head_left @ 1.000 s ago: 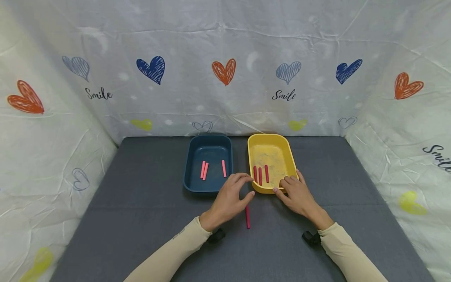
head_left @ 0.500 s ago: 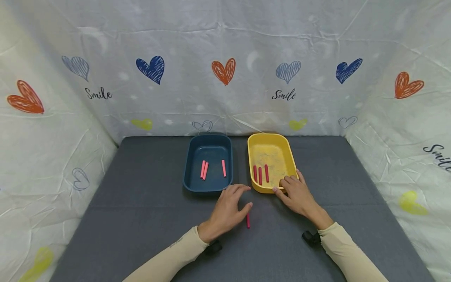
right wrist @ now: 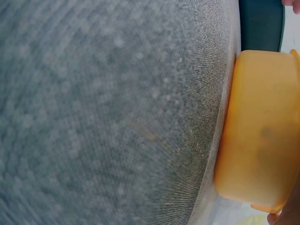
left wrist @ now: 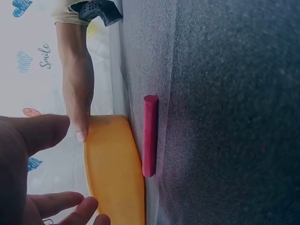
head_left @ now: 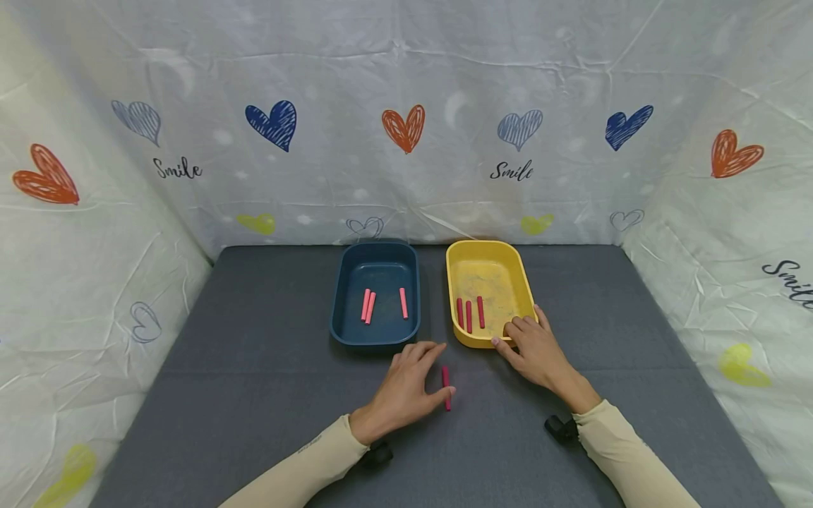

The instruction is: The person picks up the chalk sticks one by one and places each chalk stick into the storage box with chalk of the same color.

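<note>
My left hand [head_left: 406, 386] hovers over the table in front of the blue tray [head_left: 339, 310], with thumb and fingers spread apart and nothing between them. Just under its thumb lies a dark red crayon-like stick [head_left: 446, 377]; the left wrist view shows this six-sided stick [left wrist: 150, 136] apart from the fingers. At the near right corner of the yellow tray [head_left: 502, 264], my right hand [head_left: 540, 353] pinches the rim, thumb outside and fingers inside. Three dark red sticks [head_left: 468, 317] are in the yellow tray, and three pink sticks [head_left: 370, 309] are in the blue one.
Both trays stand side by side at the back of the dark grey table [head_left: 273, 310], close to a white printed cloth [head_left: 330, 190]. The cloth also hangs along both sides. A narrow gap separates the trays.
My left hand has drawn back from beside the yellow tray toward the near stick, its thumb and fingers parted. The right hand keeps its hold on the rim.
</note>
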Demonstrator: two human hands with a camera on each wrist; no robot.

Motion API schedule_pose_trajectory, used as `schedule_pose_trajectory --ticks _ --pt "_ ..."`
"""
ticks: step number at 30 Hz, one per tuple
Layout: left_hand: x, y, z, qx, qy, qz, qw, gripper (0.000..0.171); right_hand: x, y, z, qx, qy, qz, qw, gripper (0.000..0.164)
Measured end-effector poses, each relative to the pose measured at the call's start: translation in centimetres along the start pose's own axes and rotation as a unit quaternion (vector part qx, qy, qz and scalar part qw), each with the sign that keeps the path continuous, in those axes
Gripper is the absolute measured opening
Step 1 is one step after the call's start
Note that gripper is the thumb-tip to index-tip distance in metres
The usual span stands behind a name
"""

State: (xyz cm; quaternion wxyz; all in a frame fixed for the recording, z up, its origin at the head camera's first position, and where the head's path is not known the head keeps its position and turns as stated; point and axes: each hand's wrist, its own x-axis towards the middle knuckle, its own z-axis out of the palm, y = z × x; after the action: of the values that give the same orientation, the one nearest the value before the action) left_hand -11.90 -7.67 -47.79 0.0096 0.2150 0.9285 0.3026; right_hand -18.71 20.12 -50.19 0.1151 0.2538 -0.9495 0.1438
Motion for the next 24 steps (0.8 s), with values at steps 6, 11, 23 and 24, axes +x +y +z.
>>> schedule_pose_trajectory --ticks 6,11,23,24 --pt "-0.2 -0.2 0.2 0.008 -0.029 -0.003 0.9995 0.079 0.0 0.0 0.0 0.000 0.005 -0.002 1.000 0.028" --pt "-0.3 -0.6 0.3 0.005 -0.052 -0.013 0.9986 0.084 0.0 0.0 0.1 0.003 0.002 0.001 1.000 0.028" --pt "-0.4 -1.6 0.7 0.009 -0.089 -0.028 0.9956 0.088 0.0 0.1 0.2 0.008 0.009 -0.004 1.000 0.029" --pt "-0.4 -1.6 0.7 0.011 -0.091 -0.029 0.9954 0.088 0.0 0.1 0.2 0.009 0.008 -0.004 1.000 0.028"
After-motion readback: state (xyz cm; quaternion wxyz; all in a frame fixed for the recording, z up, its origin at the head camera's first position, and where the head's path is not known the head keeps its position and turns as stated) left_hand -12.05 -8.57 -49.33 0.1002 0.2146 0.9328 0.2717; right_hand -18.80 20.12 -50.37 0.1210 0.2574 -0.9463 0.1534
